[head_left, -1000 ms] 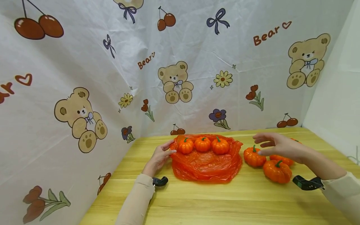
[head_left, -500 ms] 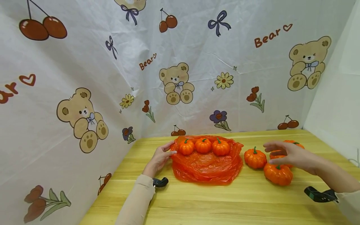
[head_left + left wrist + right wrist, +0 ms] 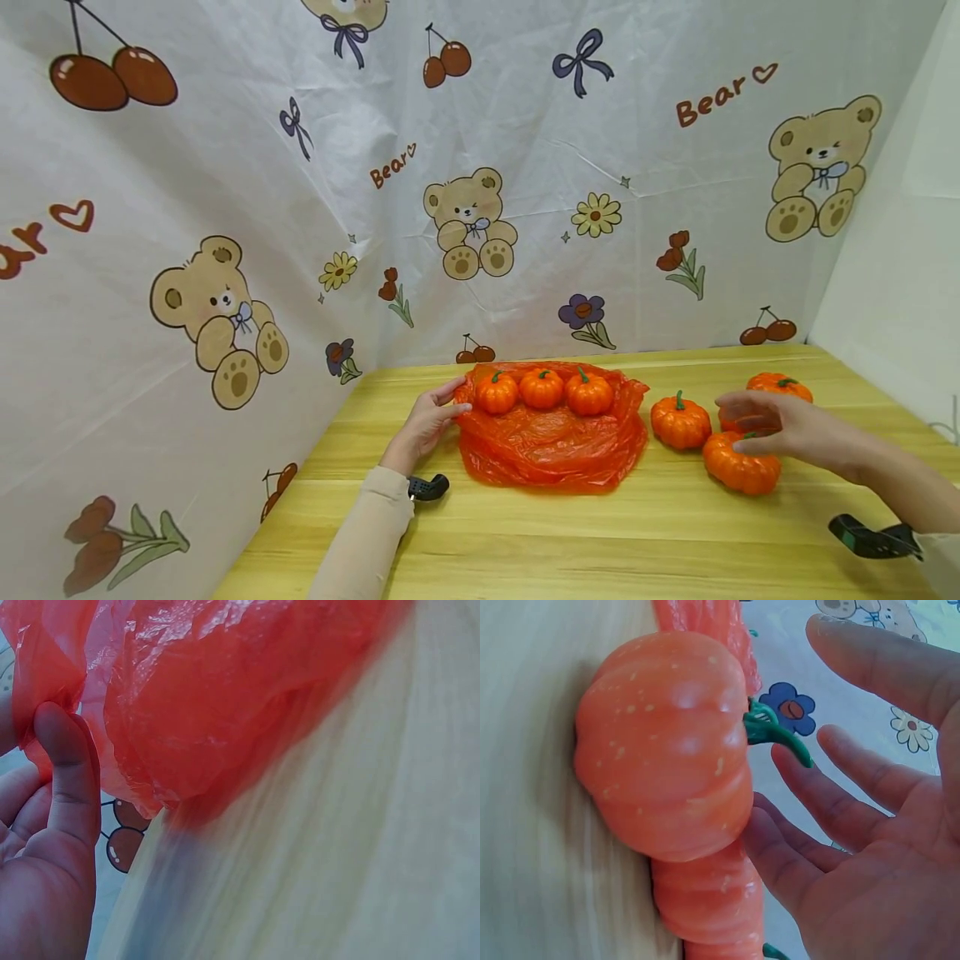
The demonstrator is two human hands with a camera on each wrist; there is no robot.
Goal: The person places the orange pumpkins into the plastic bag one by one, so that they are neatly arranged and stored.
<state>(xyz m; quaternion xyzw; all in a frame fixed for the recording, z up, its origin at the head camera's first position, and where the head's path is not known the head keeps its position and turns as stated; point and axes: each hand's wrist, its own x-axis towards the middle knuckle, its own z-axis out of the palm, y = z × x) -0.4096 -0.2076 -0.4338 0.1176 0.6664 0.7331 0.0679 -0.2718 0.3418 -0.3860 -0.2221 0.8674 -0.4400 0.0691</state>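
A red plastic bag (image 3: pixel 551 454) lies spread on the wooden table with three small orange pumpkins (image 3: pixel 542 388) at its mouth. My left hand (image 3: pixel 426 423) pinches the bag's left edge; in the left wrist view, the thumb (image 3: pixel 66 761) presses the thin plastic against the fingers. To the right, my right hand (image 3: pixel 798 433) hovers with fingers spread over the nearest loose pumpkin (image 3: pixel 738 468). The right wrist view shows this pumpkin's green stem (image 3: pixel 776 735) close to the fingertips, nothing being gripped. Behind it, another pumpkin is partly hidden by the hand.
Another loose pumpkin (image 3: pixel 680 422) stands between the bag and my right hand, and one more (image 3: pixel 782 385) sits at the back right. A patterned cloth (image 3: pixel 525 317) hangs behind the table (image 3: pixel 525 550), with a white wall (image 3: pixel 892 275) at the right.
My right hand has moved right and slightly down, from beside the left loose pumpkin to over the nearest one. My left hand keeps its hold on the bag's edge.
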